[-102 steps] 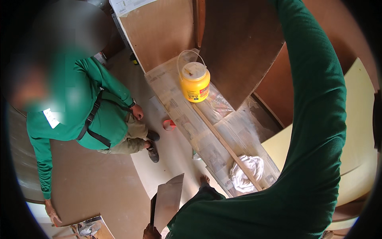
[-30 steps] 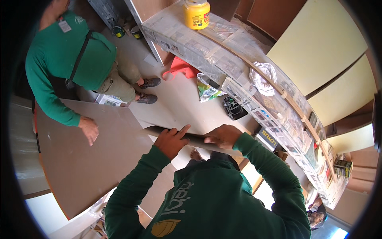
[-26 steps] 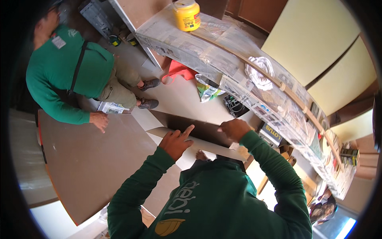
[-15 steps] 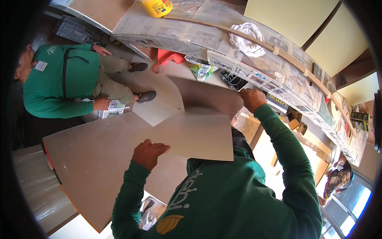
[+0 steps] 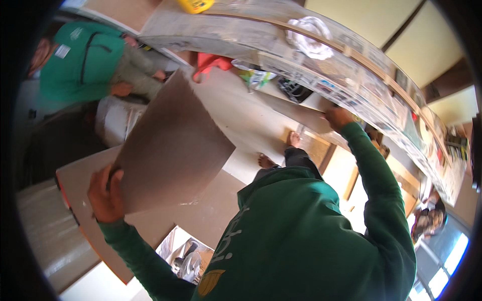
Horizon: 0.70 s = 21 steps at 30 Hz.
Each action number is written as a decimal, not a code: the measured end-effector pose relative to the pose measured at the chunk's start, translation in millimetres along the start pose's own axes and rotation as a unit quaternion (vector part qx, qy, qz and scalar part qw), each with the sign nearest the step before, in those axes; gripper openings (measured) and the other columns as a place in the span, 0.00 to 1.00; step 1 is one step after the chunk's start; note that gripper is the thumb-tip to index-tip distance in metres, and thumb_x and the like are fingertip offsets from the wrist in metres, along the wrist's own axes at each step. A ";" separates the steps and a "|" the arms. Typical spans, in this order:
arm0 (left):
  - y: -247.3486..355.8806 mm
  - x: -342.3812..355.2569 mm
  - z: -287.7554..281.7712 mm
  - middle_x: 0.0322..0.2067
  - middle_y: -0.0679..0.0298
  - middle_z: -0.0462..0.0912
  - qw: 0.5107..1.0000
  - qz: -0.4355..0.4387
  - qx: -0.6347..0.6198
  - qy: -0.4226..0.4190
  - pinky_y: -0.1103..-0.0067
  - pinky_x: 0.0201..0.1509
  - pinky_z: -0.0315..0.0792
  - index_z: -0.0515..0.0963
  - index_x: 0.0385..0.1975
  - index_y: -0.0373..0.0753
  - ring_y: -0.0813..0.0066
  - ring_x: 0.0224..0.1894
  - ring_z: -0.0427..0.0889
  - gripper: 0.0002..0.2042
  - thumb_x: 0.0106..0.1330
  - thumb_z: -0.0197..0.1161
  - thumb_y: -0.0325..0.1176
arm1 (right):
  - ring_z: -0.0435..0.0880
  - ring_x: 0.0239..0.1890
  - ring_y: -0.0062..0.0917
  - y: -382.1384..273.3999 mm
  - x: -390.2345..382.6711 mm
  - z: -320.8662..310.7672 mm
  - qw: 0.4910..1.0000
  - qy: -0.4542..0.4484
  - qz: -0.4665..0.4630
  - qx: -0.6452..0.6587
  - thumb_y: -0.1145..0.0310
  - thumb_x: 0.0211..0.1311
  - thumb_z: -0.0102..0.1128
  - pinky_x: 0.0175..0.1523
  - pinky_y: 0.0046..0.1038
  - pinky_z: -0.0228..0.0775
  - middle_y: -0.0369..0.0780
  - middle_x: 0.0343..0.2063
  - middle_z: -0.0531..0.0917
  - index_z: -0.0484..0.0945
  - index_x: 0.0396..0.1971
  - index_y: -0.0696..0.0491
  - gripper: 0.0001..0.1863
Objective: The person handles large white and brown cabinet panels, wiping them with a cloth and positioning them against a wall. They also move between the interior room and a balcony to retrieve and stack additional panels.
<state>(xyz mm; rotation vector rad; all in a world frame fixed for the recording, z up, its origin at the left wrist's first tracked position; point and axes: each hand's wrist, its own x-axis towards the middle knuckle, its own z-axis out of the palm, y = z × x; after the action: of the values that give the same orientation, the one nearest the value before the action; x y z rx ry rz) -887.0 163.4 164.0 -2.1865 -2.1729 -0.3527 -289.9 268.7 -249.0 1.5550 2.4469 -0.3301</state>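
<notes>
My left hand (image 5: 107, 194) grips a brown rectangular sheet (image 5: 170, 143) by its near edge, holding it tilted over a large brown board (image 5: 80, 185) at the left. My right hand (image 5: 338, 118), over to the right near the newspaper-covered bench, is closed on another long, pale brown sheet (image 5: 306, 115), partly blurred. My bare feet (image 5: 293, 138) show on the light floor between the two sheets.
A co-worker (image 5: 80, 60) in green is at the upper left. The bench (image 5: 236, 30) carries a yellow container (image 5: 196, 4), a white cloth (image 5: 309, 47) and a wooden batten. A red bag (image 5: 206, 65), plastic packet and black case (image 5: 291, 89) lie beneath it.
My hands have moved apart. The left has carried a sheet leftward, now showing a dark brown face; the right holds the other sheet farther right. The view has shifted.
</notes>
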 end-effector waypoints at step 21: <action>113.2 328.6 -233.1 0.49 0.58 0.84 0.931 0.187 0.012 0.314 0.76 0.66 0.66 0.79 0.57 0.34 0.71 0.56 0.78 0.21 0.69 0.65 0.39 | 0.82 0.28 0.50 17.4 -185.7 -32.4 0.909 0.120 0.323 0.235 0.56 0.60 0.66 0.35 0.46 0.73 0.51 0.22 0.82 0.85 0.24 0.55 0.16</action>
<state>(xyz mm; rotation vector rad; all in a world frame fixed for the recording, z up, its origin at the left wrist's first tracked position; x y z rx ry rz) -807.9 440.6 467.4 -2.0249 -1.3906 -0.8503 -199.4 126.6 -162.8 2.6300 1.9085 -0.6596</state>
